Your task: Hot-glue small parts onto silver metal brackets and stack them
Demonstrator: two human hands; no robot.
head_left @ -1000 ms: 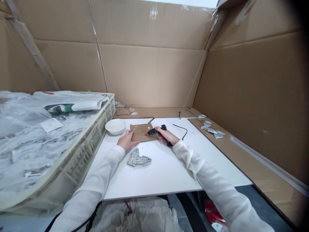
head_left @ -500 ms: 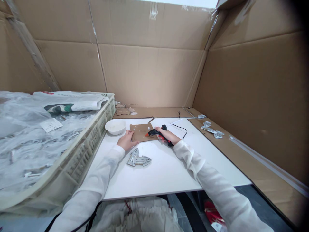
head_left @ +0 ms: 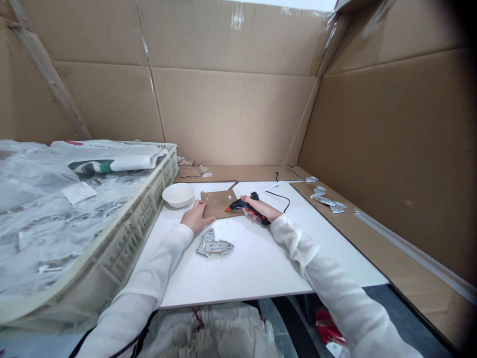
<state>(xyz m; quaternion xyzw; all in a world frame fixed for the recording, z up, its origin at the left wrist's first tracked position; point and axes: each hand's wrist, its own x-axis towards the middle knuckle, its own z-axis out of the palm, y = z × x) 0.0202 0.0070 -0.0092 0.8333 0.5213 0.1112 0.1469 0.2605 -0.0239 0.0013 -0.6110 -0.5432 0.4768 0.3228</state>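
– Barely a shift: the right hand (head_left: pixel 265 210) and its glue gun (head_left: pixel 237 204) have edged a touch rightward at the cardboard piece (head_left: pixel 215 202), while the left hand (head_left: pixel 195 218) has stayed put

– What are the right fingers doing, can you see?

– Clenched round the gun's grip, just past the cardboard's right edge. The gun's black body reaches leftward from them, and its orange nozzle (head_left: pixel 227 209) points down over the right part of the cardboard; touching or not, I can't tell

– And the left ones?

– Spread apart at the cardboard's left edge, fingertips on it, thumb by its near edge. Whether they pinch it or merely rest, I can't tell

– Anything else about?

– Two grey metal pieces (head_left: pixel 216 247) lie together on the near side of the cardboard, clear of both hands. Just left of it sits a white bowl (head_left: pixel 178 194), and farther left a crate (head_left: pixel 170 161) filled with bagged parts
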